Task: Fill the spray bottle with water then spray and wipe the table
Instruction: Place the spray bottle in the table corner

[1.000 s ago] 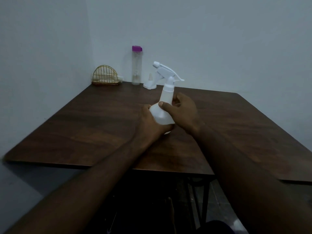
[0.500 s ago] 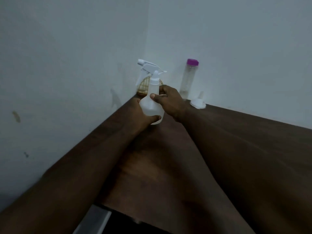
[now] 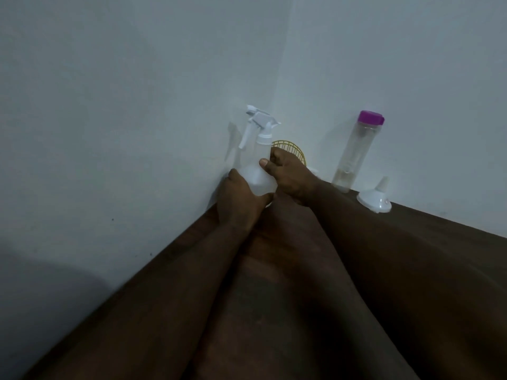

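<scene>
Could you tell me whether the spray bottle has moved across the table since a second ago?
Yes. The spray bottle, gripped by the left hand and right hand, has gone from mid-table toward the back corner, now directly before the yellow wire holder.

white spray bottle (image 3: pixel 256 160), purple-capped clear bottle (image 3: pixel 354 154) (yellow wire holder (image 3: pixel 293 152)).

Spray bottle (image 3: pixel 258 163) stands left of the tall bottle (image 3: pixel 354 152) (funnel (image 3: pixel 375 200) rightmost) on the table (image 3: pixel 425 256)
</scene>
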Demonstrator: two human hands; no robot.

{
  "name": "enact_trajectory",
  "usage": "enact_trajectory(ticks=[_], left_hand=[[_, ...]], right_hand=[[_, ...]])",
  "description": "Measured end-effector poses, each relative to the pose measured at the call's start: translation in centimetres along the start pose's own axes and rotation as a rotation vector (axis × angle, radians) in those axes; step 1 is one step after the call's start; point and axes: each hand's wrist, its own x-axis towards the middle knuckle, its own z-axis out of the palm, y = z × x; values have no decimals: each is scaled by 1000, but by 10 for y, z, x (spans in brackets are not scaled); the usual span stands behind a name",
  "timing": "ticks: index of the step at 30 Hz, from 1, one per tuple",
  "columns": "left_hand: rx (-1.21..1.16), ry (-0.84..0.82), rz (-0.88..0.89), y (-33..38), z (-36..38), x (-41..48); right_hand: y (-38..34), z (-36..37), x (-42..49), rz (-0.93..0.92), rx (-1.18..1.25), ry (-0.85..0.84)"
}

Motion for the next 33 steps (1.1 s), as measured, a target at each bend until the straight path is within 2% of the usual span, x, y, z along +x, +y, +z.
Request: enact_trajectory(ticks=[12, 19, 23, 26, 29, 33], left_hand=[[48, 114, 0, -1, 11, 7], [62, 131, 54, -1, 12, 1], [87, 138, 56, 0, 6, -5], [150, 178, 136, 8, -1, -15], [177, 77, 255, 17, -4, -28], [202, -76, 318, 23, -3, -42]], right_hand=[[26, 12, 26, -6, 115, -76], [32, 18, 35, -22, -80, -29], [30, 16, 32, -19, -162, -66], [27, 16, 25, -14, -233, -107], [29, 16, 12, 25, -248, -106], [43, 6, -13, 92, -310, -56]])
